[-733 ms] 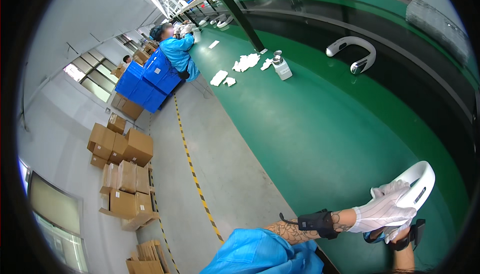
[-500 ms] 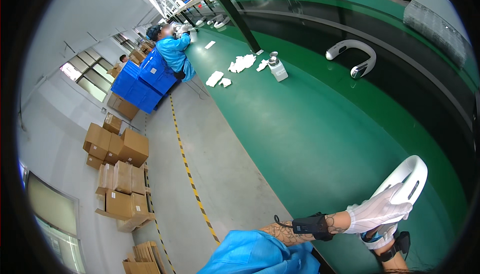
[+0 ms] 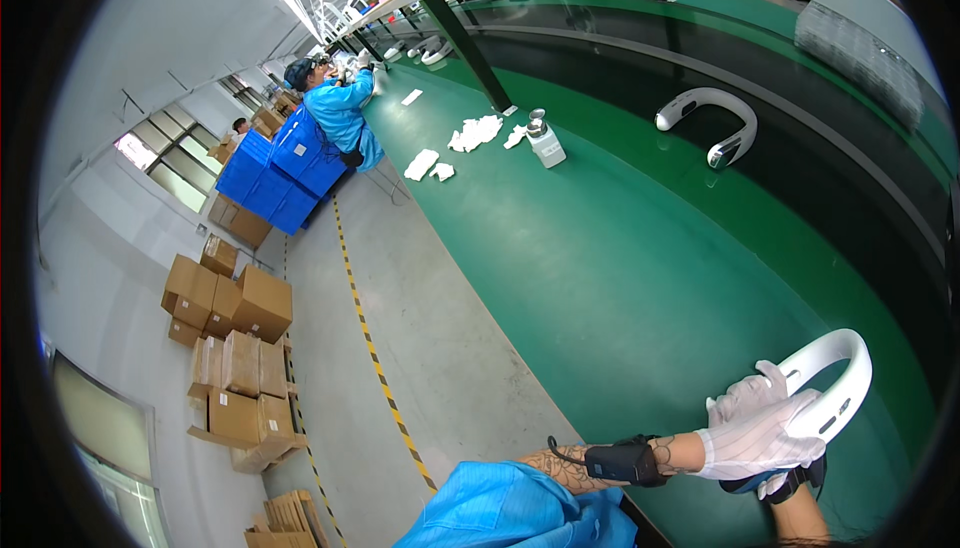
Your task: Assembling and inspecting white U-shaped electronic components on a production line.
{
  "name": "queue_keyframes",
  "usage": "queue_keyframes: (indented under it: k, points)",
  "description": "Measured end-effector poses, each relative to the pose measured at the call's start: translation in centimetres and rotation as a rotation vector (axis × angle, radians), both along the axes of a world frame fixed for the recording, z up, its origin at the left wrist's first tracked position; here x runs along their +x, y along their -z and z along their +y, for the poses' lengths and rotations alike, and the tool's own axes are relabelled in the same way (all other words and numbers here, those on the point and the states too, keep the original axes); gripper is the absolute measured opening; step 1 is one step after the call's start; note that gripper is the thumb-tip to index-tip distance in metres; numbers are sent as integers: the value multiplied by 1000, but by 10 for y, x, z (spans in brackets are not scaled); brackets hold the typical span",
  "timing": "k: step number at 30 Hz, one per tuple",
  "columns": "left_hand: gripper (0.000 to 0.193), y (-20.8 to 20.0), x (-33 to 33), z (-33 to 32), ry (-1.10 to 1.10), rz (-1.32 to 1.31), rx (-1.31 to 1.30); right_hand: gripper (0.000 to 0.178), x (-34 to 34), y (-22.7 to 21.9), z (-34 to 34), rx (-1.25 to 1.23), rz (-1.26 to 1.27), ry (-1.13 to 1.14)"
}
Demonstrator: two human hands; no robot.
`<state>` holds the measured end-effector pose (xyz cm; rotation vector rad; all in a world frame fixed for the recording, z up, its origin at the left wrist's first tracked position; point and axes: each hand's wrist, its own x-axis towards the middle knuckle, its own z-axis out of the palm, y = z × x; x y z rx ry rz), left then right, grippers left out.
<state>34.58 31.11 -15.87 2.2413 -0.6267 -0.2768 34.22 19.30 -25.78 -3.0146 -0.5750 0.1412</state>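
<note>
My left hand [image 3: 750,436], in a white glove with a black band on the wrist, is closed over one arm of a white U-shaped neckband device [image 3: 838,373] at the lower right, above the green table [image 3: 620,278]. Its fingers are spread along the device's lower arm. My right hand [image 3: 790,493] comes up from the bottom edge just beneath it. It is mostly hidden by the left hand and a dark strap, so its grip cannot be made out.
A second white U-shaped device [image 3: 712,120] lies on the dark belt [image 3: 800,188]. A white bottle [image 3: 546,143] and white cloths [image 3: 476,133] sit farther along. A co-worker in blue [image 3: 340,108], blue crates [image 3: 280,163], cardboard boxes [image 3: 235,348] and a striped floor line [image 3: 370,348] are on the left.
Both hands and the white device shifted slightly left, then back right. My left hand's fingers are now more spread on the device.
</note>
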Motion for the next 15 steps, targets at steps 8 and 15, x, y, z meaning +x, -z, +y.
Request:
queue_keyframes:
  k: [8,15]
  points:
    - [61,42,18,-6,371,816,-708,29,42,2,-44,111,-478,-13]
    - [60,68,5,-20,280,372,-404,33,33,-22,-13,-390,226,-71]
